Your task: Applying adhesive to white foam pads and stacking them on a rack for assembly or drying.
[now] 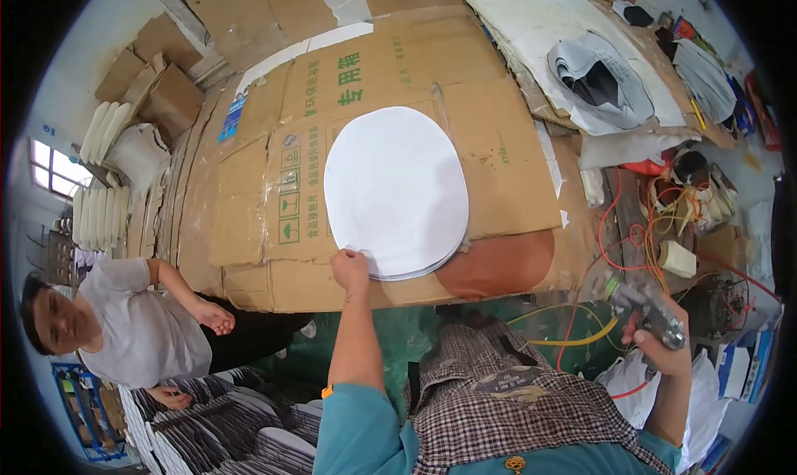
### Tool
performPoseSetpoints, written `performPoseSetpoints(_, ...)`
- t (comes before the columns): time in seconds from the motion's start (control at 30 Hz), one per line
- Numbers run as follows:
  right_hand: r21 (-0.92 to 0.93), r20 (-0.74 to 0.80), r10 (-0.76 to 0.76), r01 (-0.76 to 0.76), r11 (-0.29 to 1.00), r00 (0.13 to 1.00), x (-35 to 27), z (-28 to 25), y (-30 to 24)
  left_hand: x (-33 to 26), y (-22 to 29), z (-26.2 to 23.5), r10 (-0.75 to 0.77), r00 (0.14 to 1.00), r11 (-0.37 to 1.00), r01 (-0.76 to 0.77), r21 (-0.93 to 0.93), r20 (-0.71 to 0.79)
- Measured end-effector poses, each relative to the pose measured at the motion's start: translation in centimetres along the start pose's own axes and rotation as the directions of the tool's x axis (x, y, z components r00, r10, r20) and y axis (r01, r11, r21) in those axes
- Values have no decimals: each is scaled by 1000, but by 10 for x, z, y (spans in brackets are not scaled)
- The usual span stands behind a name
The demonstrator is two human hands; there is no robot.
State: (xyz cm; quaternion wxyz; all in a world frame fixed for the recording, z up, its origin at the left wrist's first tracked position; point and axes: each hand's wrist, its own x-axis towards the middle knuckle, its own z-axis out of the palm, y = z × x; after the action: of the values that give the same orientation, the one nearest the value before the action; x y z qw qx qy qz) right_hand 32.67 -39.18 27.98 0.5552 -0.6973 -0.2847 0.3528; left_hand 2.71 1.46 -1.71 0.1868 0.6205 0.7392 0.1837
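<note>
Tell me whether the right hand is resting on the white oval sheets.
No, the right hand holds a metal tool off the cardboard; the left hand touches the white oval sheets.

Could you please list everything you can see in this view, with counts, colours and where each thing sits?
oval sheets: a thin stack, white, middle of the cardboard
cardboard: several flattened sheets, brown, covering the table
wires: a tangle, orange and yellow, right
grey cut pieces: a pile, upper right
co-worker: one, grey shirt, lower left
left hand: on the near edge of the oval sheets
right hand: gripping a metal spray gun
</note>
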Motion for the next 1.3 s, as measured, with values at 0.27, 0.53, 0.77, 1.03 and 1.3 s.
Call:
performPoseSetpoints(0.27,101,184,-119,102,990,976,21,19,3,4,-11,22,-215,965,704,259,-661,149)
performPoseSetpoints(0.53,66,18,-51,50,997,999,11,0,11,-36,15,18,-286,814,141,558,-818,506)
performPoseSetpoints(0.77,149,-57,-32,40,988,998,15,28,10,-43,49,-8,-162,851,113,518,-848,499)
performPoseSetpoints(1.03,148,71,-79,68,987,994,-8,30,9,-34,91,-161,133,975,-344,214,-914,178)
performPoseSetpoints(1.3,9,203,-28,26,1000,979,-30,33,-4,-48,0,-285,21,998,-413,65,-908,62)
